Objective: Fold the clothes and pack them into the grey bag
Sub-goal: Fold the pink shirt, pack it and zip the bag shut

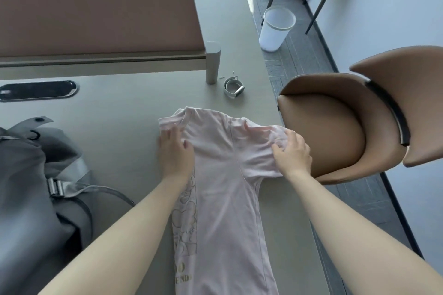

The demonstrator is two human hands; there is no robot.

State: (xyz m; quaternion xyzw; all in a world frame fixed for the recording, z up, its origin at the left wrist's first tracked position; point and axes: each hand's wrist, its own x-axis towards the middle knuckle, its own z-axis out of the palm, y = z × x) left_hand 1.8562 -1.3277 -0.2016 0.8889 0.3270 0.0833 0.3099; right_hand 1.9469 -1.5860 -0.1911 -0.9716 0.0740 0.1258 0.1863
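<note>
While the pink T-shirt [223,175] lies lengthwise on the grey surface [124,108], neck end away from me, my left hand [176,151] rests flat on it beside the collar, fingers straight and pressing the already turned-in left side, where the printed front shows along the fold. My right hand [293,151] pinches the right sleeve [266,141] at its bunched outer edge, right of the shirt's body and close to the surface's edge. The grey bag [36,189] sits left of the shirt, near but apart from it, its buckle strap toward the shirt.

I judge the fabric thin, light and limp: it will sag and wrinkle wherever it is unsupported, and it should slide easily on this smooth top. So the best holds are seams and hems, with the sleeve hem carried across the shirt's back as my flat hand pins the body. A smartwatch [233,88] lies beyond the collar, and a brown chair [335,127] stands right of the sleeve.
</note>
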